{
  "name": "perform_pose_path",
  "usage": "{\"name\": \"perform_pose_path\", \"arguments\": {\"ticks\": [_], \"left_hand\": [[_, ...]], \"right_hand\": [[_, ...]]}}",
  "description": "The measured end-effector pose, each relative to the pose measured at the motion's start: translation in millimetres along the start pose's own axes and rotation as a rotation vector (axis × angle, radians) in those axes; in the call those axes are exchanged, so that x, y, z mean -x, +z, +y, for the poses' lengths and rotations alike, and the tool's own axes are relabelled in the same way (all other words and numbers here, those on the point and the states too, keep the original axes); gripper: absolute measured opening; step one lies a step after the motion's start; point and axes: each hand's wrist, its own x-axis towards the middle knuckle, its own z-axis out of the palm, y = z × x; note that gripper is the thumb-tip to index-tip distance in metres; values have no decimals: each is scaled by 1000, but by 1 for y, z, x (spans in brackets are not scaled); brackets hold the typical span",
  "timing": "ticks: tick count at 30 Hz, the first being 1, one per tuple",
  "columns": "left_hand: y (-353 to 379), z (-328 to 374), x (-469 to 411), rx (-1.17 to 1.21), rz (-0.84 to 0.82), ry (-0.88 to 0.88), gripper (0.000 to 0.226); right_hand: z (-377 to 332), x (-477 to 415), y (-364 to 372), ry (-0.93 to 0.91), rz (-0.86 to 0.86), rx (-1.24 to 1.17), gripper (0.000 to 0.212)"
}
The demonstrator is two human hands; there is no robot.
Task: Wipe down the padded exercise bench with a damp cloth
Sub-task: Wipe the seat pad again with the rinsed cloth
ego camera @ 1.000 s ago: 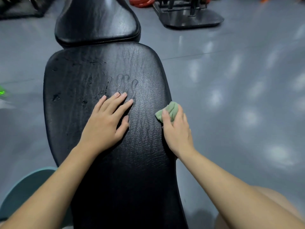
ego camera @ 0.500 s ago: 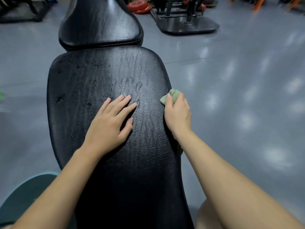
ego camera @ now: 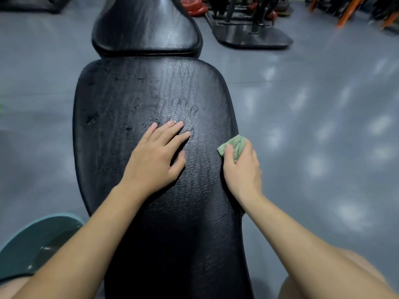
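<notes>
A: What am I working with here?

B: The padded bench (ego camera: pixel 121 169) is stretching away from you, its long black pad running up to a second pad (ego camera: pixel 146 24) at the far end. A teal basin (ego camera: pixel 32 240) is sitting low, just beside the bench's left edge.

A: And my hands?

B: Your left hand (ego camera: pixel 155 160) is lying flat on the middle of the pad, fingers straight and holding nothing. Your right hand (ego camera: pixel 241 169) is curling round the bunched green cloth (ego camera: pixel 236 145) and pressing it against the pad's right edge.

A: What's likely to trip me up?

B: I'm thinking your flat palm is printing the damp vinyl. A hazy fingermark (ego camera: pixel 179 108) is showing just beyond your fingertips, so you're risking smears. The cloth is wadded small, so it's probably covering only a thin strip and leaving gaps. Water beads (ego camera: pixel 129 128) are sitting on the left half, and leaning on wet vinyl is inviting a slip.
</notes>
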Motion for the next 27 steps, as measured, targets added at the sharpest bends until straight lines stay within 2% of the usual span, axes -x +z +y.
{"name": "perform_pose_path", "arguments": {"ticks": [4,8,11,15,17,21,27], "left_hand": [[0,-1,0,8,-6,-3,45],[4,0,-2,-38,12,3,45],[4,0,-1,-30,21,-5,44],[3,-2,-2,17,28,-27,43],[3,-4,-5,70,46,-49,41],[4,-8,-9,117,79,-82,35],[3,-13,-4,142,60,-38,39]], "right_hand": [[-9,-12,7,-61,83,99,36],[-41,-67,11,-123,71,157,40],[-57,-93,17,-71,78,159,43],[-44,-89,11,-46,9,55,62],[-38,-85,7,-33,-6,28,60],[-27,-75,12,-15,47,19,57],[-22,-70,17,58,136,100,65]]}}
